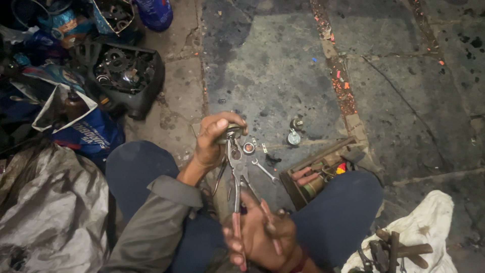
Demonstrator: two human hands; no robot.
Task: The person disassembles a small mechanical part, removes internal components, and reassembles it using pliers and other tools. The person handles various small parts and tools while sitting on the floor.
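my left hand (212, 144) clenches a small metal part (231, 130) above the stone floor (283, 76). my right hand (260, 235) grips the pliers (237, 169), jaws at the part. step: working the part loose, i judge. next needs steady squeeze, no slip.

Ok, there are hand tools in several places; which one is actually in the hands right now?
The red-handled pliers: the right hand grips its handles, and its nose meets the small part held in the left hand. The spanner lies loose on the floor; other tools rest on the white cloth.
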